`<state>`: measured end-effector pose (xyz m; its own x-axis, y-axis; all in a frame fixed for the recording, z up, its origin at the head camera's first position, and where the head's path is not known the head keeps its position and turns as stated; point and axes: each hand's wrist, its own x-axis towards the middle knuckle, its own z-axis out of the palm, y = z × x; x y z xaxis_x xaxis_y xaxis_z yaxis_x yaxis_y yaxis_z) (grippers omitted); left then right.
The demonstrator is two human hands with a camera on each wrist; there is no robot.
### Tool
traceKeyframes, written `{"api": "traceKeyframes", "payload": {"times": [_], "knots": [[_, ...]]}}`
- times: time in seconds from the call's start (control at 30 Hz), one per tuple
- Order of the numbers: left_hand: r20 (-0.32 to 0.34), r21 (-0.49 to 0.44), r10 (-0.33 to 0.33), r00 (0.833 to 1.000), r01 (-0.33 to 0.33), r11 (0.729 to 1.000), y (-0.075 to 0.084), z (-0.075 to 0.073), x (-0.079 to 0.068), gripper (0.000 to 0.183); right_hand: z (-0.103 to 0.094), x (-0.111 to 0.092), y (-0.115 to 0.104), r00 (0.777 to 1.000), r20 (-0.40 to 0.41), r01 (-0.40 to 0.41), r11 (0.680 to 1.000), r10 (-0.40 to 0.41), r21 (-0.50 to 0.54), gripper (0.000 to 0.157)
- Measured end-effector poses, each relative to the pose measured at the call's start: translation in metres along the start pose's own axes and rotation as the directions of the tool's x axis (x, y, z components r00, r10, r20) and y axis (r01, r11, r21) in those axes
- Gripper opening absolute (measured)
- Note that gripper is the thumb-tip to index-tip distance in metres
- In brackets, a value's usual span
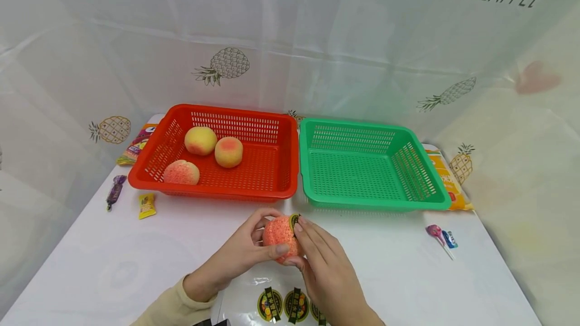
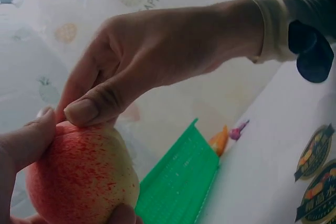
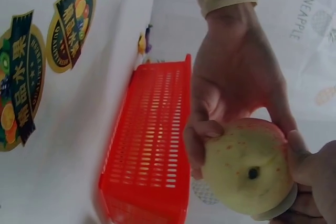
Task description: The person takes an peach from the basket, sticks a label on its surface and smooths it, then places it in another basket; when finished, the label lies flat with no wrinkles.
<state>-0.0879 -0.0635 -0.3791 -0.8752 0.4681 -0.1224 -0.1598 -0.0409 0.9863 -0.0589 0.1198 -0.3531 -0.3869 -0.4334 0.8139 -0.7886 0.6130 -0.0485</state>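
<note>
Over the front middle of the table, both hands are at a red-speckled peach [image 1: 277, 233]. My left hand [image 1: 242, 250] grips it from the left, thumb across its near side and fingers curled round the back. On the peach's upper right is a round black-and-gold sticker [image 1: 294, 221]. My right hand [image 1: 328, 265] lays its fingertips over the sticker's edge, with the thumb lower on the fruit. The right wrist view shows the peach's pale yellow underside [image 3: 247, 166] with a small dark spot. Below the hands lies a sheet of matching stickers [image 1: 296, 306], partly covered by the right hand.
A red basket [image 1: 217, 195] with three peaches stands at the back left, beside a green basket [image 1: 376, 202]. Wrapped candies [image 1: 147, 206] lie left, and a lollipop [image 1: 436, 233] lies right. Snack bags [image 1: 448, 180] show behind the baskets' outer sides. A pineapple-print curtain [image 1: 290, 29] hangs behind.
</note>
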Motion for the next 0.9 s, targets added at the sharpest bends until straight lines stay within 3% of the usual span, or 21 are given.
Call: {"api": "traceKeyframes", "payload": {"times": [0.13,0.3,0.47,0.57,0.67,0.77,0.83,0.9], "knots": [[-0.009,-0.033,-0.014,1.000,0.014,0.999,0.004,0.003,-0.002,0.053,-0.001,0.008,0.000,0.984,-0.149,0.094,0.994,-0.100,-0.048,0.034],[0.016,-0.061,-0.021,1.000,0.022,0.998,0.009,0.006,-0.004,0.053,0.000,0.013,0.003,0.926,-0.298,0.204,0.971,-0.233,-0.125,0.027],[0.060,-0.126,-0.001,0.998,0.008,0.992,0.009,0.007,-0.005,0.053,0.003,0.013,0.004,0.893,-0.319,0.298,0.948,-0.317,-0.109,0.015],[0.082,-0.124,-0.021,0.996,0.031,0.992,0.007,0.009,-0.004,0.053,0.004,0.013,0.002,0.895,-0.300,0.329,0.943,-0.331,-0.056,0.011],[0.061,-0.073,-0.032,0.998,0.037,0.997,0.006,0.010,-0.003,0.052,0.005,0.012,0.001,0.902,-0.296,0.323,0.946,-0.315,-0.024,0.011],[0.001,-0.018,-0.021,1.000,0.021,1.000,0.005,0.011,-0.002,0.052,0.007,0.010,0.003,0.916,-0.324,0.270,0.961,-0.238,0.055,0.011],[-0.046,0.030,-0.010,0.999,0.011,0.999,0.005,0.012,-0.001,0.055,0.006,0.009,0.005,0.928,-0.349,0.185,0.974,-0.128,0.133,0.012],[-0.082,0.081,0.019,0.996,-0.012,0.997,0.004,0.013,-0.001,0.058,0.002,0.008,0.006,0.948,-0.316,0.045,0.969,0.036,0.243,0.015]]}}
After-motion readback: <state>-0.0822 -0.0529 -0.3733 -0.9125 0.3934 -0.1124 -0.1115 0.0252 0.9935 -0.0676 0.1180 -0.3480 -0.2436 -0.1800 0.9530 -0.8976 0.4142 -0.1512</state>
